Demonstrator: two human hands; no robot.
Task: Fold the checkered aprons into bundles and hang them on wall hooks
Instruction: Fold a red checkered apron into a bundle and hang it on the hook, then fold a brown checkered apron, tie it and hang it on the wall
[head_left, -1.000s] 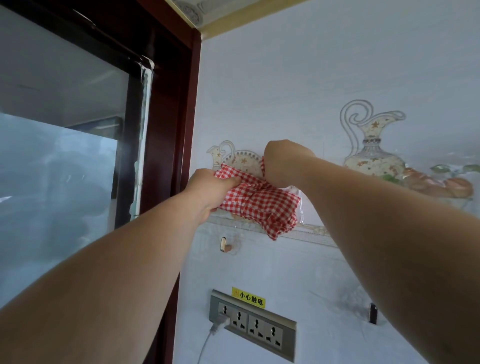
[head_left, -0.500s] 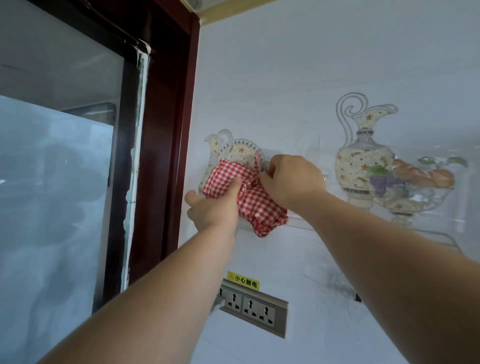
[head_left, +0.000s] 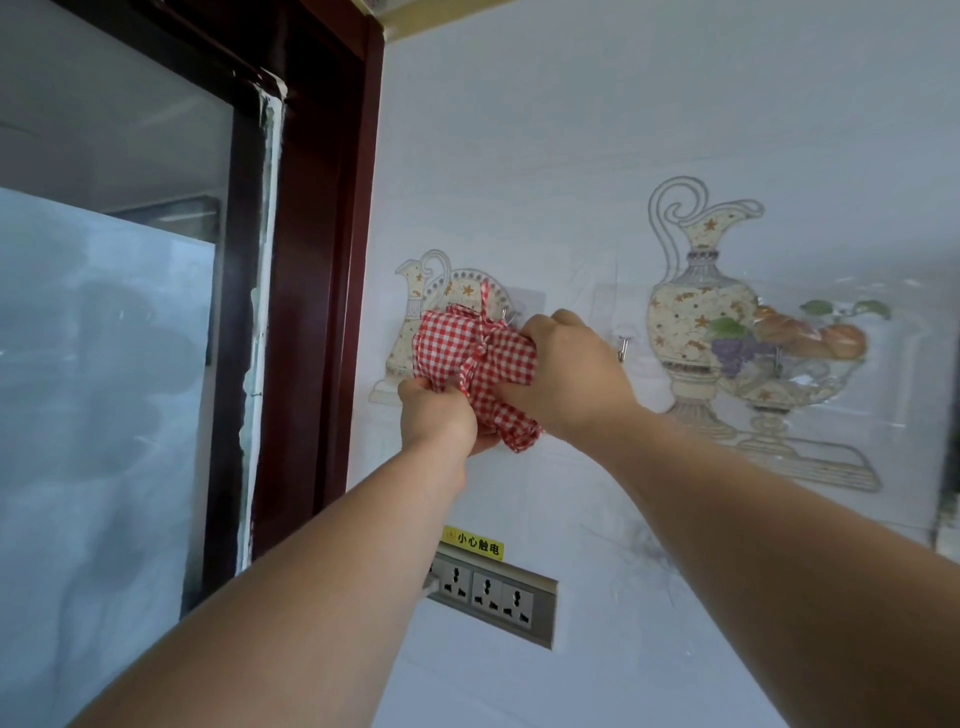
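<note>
left hand (head_left: 436, 415), right hand (head_left: 566, 374) grip apron bundle (head_left: 467, 348) | hook (head_left: 510, 315) seemingly part-hidden | sockets (head_left: 488, 592) below

Left forearm (head_left: 322, 587) and right forearm (head_left: 753, 525) are bare, as are left grip (head_left: 436, 415) and right grip (head_left: 566, 374).

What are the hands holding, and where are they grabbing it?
A red checkered apron bundle: the left hand grips its bottom, the right hand grips its right side.

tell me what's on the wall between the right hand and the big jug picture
One bare metal hook sits between the right hand and the big jug picture, seen in the head view.
</note>
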